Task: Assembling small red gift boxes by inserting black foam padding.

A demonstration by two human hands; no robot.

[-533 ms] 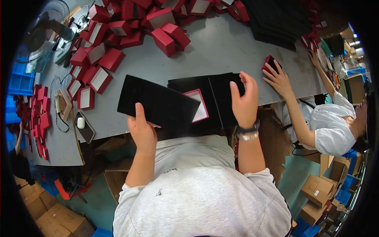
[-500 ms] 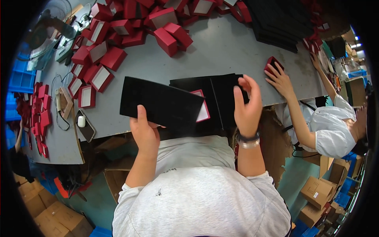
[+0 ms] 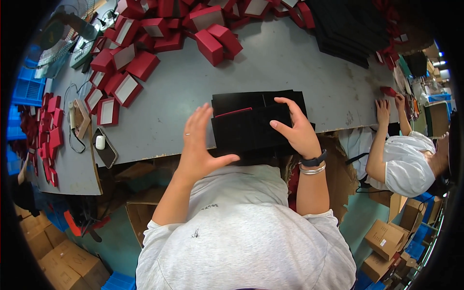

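Note:
A flat black rectangular piece (image 3: 246,130) lies in front of me at the table's near edge, on top of other black pieces (image 3: 285,96). Along its upper left side shows the thin edge of a red box (image 3: 234,112); the rest of that box is covered. My left hand (image 3: 200,145) is open beside the left end of the black piece, thumb pointing over its lower corner. Over the right end, my right hand (image 3: 300,129) is also open, with thumb and fingers spread against the black surface.
Small red boxes (image 3: 208,46) with white insides are heaped along the back and left. A stack of black pieces (image 3: 338,34) sits at the back right. A phone (image 3: 107,153) with a white earbud case (image 3: 100,142) lies at left. A co-worker (image 3: 403,162) sits at right.
The black piece has left my left hand and now lies over the red box. My left hand has opened. At right, the co-worker's hands have moved away with a red box.

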